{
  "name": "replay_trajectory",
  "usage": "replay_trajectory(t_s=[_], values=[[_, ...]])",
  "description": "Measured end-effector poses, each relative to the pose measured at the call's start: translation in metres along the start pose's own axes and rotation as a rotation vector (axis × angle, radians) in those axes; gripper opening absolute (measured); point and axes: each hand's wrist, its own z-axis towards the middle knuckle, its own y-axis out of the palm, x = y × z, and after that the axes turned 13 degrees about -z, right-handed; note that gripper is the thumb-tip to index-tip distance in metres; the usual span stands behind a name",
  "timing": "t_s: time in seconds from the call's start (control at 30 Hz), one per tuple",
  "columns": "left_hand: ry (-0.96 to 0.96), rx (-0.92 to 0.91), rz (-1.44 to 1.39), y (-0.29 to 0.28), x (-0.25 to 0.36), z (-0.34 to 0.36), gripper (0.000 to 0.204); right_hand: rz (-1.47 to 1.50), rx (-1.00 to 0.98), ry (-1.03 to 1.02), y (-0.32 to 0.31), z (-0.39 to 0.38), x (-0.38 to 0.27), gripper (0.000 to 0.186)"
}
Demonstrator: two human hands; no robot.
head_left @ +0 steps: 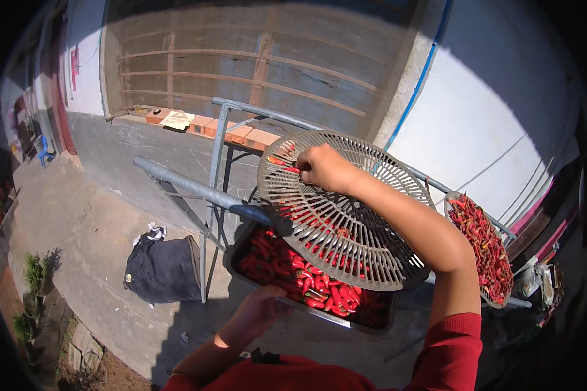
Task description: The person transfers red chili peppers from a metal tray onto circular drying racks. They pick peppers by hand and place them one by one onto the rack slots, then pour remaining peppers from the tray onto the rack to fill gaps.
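Note:
My right hand (323,168) reaches over a round grey slatted rack (372,257), its fingers pinched at a red chili pepper (291,170) near the far left rim. Another few chilies lie beside it on the slats. Under the rack sits a dark rectangular metal tray (336,319) filled with shiny red chilies (319,287), partly hidden by the rack. My left hand (259,311) is closed on the tray's near left edge, thumb on top; its other fingers are hidden below.
Metal tubes (195,189) form a frame carrying the rack. Another round rack of dried chilies (479,247) stands at the right. A dark cloth bag (163,270) rests on the concrete at left. Bricks (241,133) line the ledge under a barred window (261,72).

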Motion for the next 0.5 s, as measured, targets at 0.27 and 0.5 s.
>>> replay_trajectory(t_s=[0.27,0.5], values=[[0.027,0.022,0.056,0.01,0.008,0.013,0.023,0.858,-0.049,0.38,-0.032,0.017,0.06,0.009],[0.073,0.045,0.089,0.015,0.018,0.039,0.02,0.283,-0.082,0.486,0.028,0.028,0.079,0.03]])
